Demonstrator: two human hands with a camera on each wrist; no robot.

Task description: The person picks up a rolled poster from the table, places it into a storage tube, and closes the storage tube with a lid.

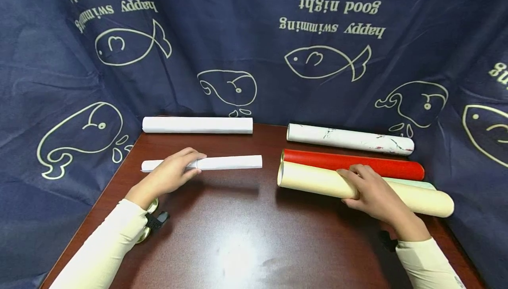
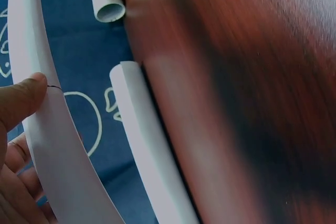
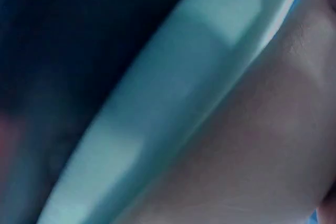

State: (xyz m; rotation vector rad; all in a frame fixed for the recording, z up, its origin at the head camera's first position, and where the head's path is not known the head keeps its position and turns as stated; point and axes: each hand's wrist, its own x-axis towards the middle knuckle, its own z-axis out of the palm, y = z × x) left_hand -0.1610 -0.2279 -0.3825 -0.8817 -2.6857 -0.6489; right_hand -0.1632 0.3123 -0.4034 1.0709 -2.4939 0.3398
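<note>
While both arms stretch out over the dark brown worktop (image 1: 238, 236), each hand is busy with a roll of paper. The left hand (image 1: 172, 174) lies over the thin white roll (image 1: 230, 162), fingers curled round it near its left end, and that roll lies flat on the worktop's left half, running left to right. From the left wrist view the thumb (image 2: 18, 100) presses against the roll's white side (image 2: 47, 145), with the second white roll (image 2: 147, 156) lying just beside it. That thicker white roll (image 1: 197, 125) sits farther back, at the worktop's far edge, parallel to the thin one and well apart from the hand.

On the right side, the right hand (image 1: 371, 192) grips the cream roll (image 1: 309, 179) about its middle, fingers wrapped over the top. This roll lies nearest the person, slanting slightly, and touches the red roll (image 1: 317, 160) behind it. A pale green roll (image 1: 412, 184) peeks out between the two, and the right wrist view shows its surface (image 3: 173, 114) close against the hand. Farthest back lies a white marbled roll (image 1: 349, 139). Dark blue cloth with fish and whale drawings (image 1: 254, 38) hangs all around.
</note>
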